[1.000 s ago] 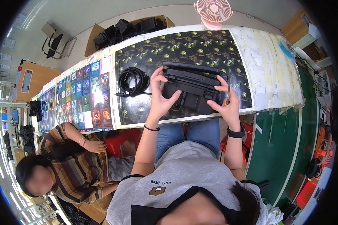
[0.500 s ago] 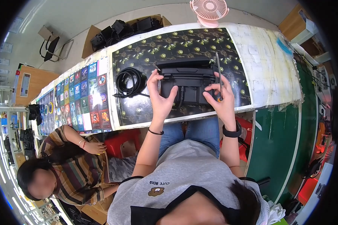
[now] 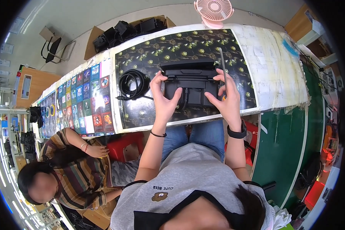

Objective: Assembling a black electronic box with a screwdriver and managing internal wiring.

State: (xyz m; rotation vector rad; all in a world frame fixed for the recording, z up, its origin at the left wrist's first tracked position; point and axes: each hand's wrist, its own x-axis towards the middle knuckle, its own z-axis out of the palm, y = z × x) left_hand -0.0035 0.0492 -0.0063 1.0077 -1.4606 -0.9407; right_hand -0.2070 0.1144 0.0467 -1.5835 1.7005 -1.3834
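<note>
Left hand [image 3: 163, 102] and right hand [image 3: 230, 102] hold black device [image 3: 192, 81]

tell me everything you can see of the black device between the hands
The black device is boxy and plastic-looking, with ridges across its middle, a long, slightly curved piece along its far edge and a short ribbed piece on its near part. It lies crosswise over the dark patterned mat. The left hand grips its left side; the right hand is at its right.

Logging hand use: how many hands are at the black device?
2: left hand at the left end of the black device; right hand at its right end, with a screwdriver among its fingers. None seem hidden.
</note>
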